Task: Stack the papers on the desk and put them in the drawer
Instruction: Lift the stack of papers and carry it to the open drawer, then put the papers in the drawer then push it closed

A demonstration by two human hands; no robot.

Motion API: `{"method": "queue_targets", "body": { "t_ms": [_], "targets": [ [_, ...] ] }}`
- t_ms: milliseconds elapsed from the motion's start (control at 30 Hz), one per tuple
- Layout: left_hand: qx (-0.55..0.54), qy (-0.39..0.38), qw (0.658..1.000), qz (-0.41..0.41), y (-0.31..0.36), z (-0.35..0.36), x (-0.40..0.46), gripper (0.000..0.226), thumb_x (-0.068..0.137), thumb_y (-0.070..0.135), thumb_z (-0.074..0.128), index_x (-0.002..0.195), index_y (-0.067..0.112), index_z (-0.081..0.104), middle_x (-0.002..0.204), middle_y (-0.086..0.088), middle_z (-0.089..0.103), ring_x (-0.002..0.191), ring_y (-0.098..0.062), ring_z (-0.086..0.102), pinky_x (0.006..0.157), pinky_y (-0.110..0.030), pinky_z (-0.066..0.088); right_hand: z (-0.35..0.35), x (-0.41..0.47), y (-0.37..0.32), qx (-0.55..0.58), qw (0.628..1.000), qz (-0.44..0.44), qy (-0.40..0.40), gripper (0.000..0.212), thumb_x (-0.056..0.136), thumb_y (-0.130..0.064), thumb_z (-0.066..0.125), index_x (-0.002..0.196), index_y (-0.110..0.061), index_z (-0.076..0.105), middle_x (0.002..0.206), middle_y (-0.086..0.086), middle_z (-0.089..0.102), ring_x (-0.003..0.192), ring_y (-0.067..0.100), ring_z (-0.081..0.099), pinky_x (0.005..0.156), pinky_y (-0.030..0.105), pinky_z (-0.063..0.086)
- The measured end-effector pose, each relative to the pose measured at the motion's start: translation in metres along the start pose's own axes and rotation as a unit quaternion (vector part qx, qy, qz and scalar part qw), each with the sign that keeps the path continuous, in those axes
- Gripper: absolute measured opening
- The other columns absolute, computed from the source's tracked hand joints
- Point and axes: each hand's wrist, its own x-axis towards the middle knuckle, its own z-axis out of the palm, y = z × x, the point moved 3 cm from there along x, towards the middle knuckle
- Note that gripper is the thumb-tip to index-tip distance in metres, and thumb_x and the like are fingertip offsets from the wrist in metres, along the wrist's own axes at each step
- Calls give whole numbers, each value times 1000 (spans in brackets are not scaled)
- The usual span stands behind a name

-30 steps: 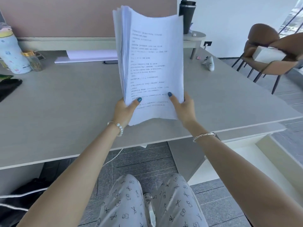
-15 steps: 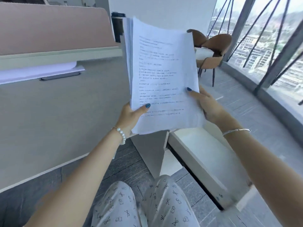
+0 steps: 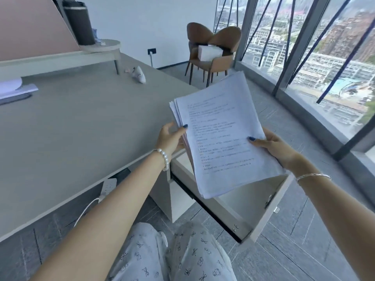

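A thick stack of printed white papers [image 3: 221, 136] hangs tilted in the air, off the grey desk's [image 3: 71, 134] right end. My left hand [image 3: 170, 137] grips its left edge, thumb on top. My right hand [image 3: 274, 146] holds the right edge from below, thumb on the top sheet. Directly under the stack is an open white drawer [image 3: 261, 220], pulled out from under the desk. The papers hide most of its inside; the part that shows is bare.
More white sheets [image 3: 14, 88] lie at the desk's far left. A small white object [image 3: 139, 75] rests near the far edge. A dark flask [image 3: 79, 23] stands on a raised shelf. Brown chairs [image 3: 213, 49] are by the window. A power strip [image 3: 108, 186] hangs under the desk.
The stack has swung from upright over the desk to the right and down. It now lies flatter above the open drawer. Both hands kept their hold.
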Motion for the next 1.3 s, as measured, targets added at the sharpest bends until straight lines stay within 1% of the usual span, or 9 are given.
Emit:
{"method": "queue_targets", "body": {
  "t_ms": [133, 267, 367, 533, 733, 833, 967, 1133, 1300],
  "targets": [
    [218, 16, 972, 83, 9, 20, 19, 58, 82, 29, 64, 133, 17, 39, 108, 0, 64, 98, -20, 62, 93, -38, 50, -38, -3, 21, -14, 997, 70, 13, 35, 94, -9, 55, 124, -25, 60, 114, 9, 73, 87, 23, 75, 68, 34, 61],
    [429, 66, 872, 226, 29, 20, 45, 48, 84, 34, 57, 128, 19, 49, 127, -3, 62, 116, -28, 54, 95, -38, 43, -81, -6, 42, -24, 990, 138, 14, 36, 94, -6, 54, 125, -23, 59, 101, 5, 77, 85, 25, 75, 68, 36, 62],
    [539, 92, 813, 201, 23, 17, 74, 50, 84, 42, 54, 127, 17, 52, 129, -10, 59, 123, -31, 46, 98, -39, 35, -102, -3, 57, -52, 981, 184, -7, 41, 93, -7, 55, 131, -23, 56, 119, 13, 70, 91, 28, 74, 73, 38, 62],
    [556, 61, 807, 188, -6, 13, 93, 52, 85, 42, 54, 129, 15, 52, 141, -9, 48, 131, -28, 39, 109, -36, 28, -112, 17, 84, -53, 971, 226, -59, 40, 92, -3, 55, 127, -20, 58, 114, 14, 72, 97, 33, 71, 79, 44, 61],
    [566, 57, 805, 170, -9, 13, 101, 52, 84, 47, 53, 130, 23, 51, 141, -4, 45, 130, -27, 37, 110, -38, 28, -82, 71, 103, -133, 959, 227, -110, 45, 92, -8, 58, 135, -17, 51, 118, 11, 68, 90, 22, 71, 80, 36, 61],
    [567, 57, 804, 171, -9, 13, 101, 52, 85, 47, 53, 131, 23, 50, 141, -4, 44, 132, -25, 36, 111, -37, 26, -70, 88, 109, -258, 930, 229, -127, 56, 90, -24, 64, 141, -20, 42, 136, -1, 55, 117, 19, 57, 107, 37, 41],
    [571, 54, 801, 174, -10, 12, 102, 53, 85, 48, 52, 132, 23, 48, 145, -3, 42, 135, -23, 35, 114, -37, 22, -57, 95, 120, -369, 896, 210, -128, 71, 87, -35, 66, 147, -18, 33, 152, 3, 39, 138, 22, 40, 116, 39, 29],
    [575, 44, 799, 171, -10, 12, 102, 55, 85, 50, 50, 134, 24, 46, 146, -3, 40, 136, -23, 33, 116, -38, 22, -53, 84, 141, -478, 851, 195, -94, 102, 73, -59, 69, 153, -25, 16, 160, -2, 24, 145, 25, 29, 117, 43, 27],
    [580, 41, 796, 169, -9, 12, 100, 56, 86, 50, 48, 135, 23, 44, 147, -4, 39, 135, -26, 34, 115, -37, 22, -51, 54, 147, -543, 835, 86, 7, 65, 86, -53, 57, 140, -19, 44, 141, 4, 54, 128, 25, 51, 103, 38, 42]
  ]
}}
